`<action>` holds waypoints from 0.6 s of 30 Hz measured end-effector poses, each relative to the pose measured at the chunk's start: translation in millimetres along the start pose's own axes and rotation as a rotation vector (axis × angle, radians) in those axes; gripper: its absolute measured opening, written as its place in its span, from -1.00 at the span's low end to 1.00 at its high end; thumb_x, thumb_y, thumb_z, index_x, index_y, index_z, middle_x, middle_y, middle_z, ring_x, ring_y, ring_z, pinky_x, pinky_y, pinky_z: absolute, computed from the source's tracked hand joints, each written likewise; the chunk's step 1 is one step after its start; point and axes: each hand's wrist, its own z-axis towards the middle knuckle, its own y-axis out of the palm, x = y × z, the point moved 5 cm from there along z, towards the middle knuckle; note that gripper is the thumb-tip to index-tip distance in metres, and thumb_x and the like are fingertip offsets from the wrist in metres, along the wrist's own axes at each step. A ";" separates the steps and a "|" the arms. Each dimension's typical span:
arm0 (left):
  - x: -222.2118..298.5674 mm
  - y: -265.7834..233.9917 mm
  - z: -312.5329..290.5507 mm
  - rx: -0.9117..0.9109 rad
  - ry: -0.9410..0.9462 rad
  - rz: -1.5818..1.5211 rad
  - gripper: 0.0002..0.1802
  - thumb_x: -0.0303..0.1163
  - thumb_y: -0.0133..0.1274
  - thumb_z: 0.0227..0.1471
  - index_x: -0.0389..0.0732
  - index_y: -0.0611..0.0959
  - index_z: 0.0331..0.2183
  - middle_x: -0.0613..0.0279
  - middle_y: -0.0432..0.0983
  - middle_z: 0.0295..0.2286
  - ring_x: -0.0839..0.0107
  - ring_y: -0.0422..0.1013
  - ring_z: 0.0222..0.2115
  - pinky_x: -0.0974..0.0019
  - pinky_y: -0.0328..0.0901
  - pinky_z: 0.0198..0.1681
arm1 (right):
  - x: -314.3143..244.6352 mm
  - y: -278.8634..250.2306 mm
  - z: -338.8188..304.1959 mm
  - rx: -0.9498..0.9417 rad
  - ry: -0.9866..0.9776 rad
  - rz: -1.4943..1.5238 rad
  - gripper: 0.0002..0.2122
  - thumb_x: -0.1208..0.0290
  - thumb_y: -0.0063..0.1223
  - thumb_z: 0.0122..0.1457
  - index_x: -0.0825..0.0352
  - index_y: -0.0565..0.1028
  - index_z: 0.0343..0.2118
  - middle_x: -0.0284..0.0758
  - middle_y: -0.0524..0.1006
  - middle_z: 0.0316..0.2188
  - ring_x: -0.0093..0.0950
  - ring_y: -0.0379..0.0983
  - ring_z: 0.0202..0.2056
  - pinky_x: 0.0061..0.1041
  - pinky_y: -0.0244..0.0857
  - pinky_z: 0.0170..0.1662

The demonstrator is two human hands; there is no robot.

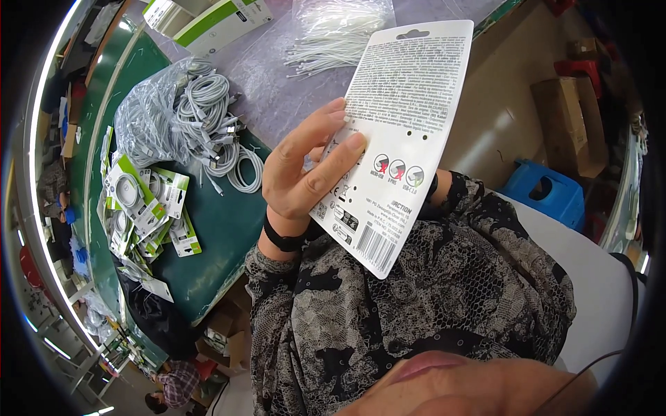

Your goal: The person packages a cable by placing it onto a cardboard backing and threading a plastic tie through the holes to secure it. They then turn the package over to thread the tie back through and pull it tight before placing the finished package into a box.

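My left hand [305, 163] grips a large white packaging card [399, 142] by its left edge, thumb on the printed face and fingers curled behind. The card is tilted, its hanger slot at the top and a barcode near the bottom. My right forearm [463, 191] ends behind the card, which hides the right hand and its fingers. Left of my left hand lie coiled grey-white cables [208, 114], partly inside a clear plastic bag [146, 107]. Nearer me is a pile of carded cable packs [149, 208] with green and white cards.
The green table [208, 270] bears a grey surface [270, 76] at its far part. On it are a bag of white cable ties [340, 38] and a green-white box [218, 24]. A blue stool [544, 194] and cardboard box [569, 125] stand at right. Another person [177, 385] is at lower left.
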 end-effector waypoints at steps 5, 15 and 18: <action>1.2 -0.3 0.9 -0.005 -0.005 0.010 -0.56 -0.53 0.25 -0.29 -0.25 0.64 -0.21 -0.03 0.47 -0.23 -0.02 0.49 -0.19 0.21 0.48 -0.19 | -0.1 -10.2 -11.9 0.014 0.014 0.031 -0.87 0.51 -0.02 0.17 0.37 0.37 -0.24 -0.28 0.50 -0.20 -0.45 0.49 -0.25 -0.50 0.40 -0.21; -76.8 -7.2 -53.1 0.250 -0.716 0.186 -0.81 -0.63 0.14 -0.10 -0.36 0.62 -0.32 0.08 0.54 -0.30 0.37 0.50 -0.35 0.29 0.44 -0.26 | 21.4 14.2 48.5 -0.029 -0.164 -0.268 -0.88 0.57 -0.01 0.13 0.38 0.38 -0.27 -0.24 0.49 -0.18 -0.39 0.51 -0.31 -0.49 0.42 -0.29; -103.0 1.2 -66.1 0.410 -0.889 -0.136 -0.83 -0.60 0.11 -0.05 -0.37 0.60 -0.31 0.13 0.53 -0.29 0.43 0.49 -0.36 0.31 0.44 -0.28 | -8.1 28.0 50.5 -0.108 -0.600 -0.979 -0.81 0.67 0.03 0.05 0.41 0.37 -0.25 -0.15 0.46 -0.12 -0.29 0.51 -0.35 -0.48 0.43 -0.37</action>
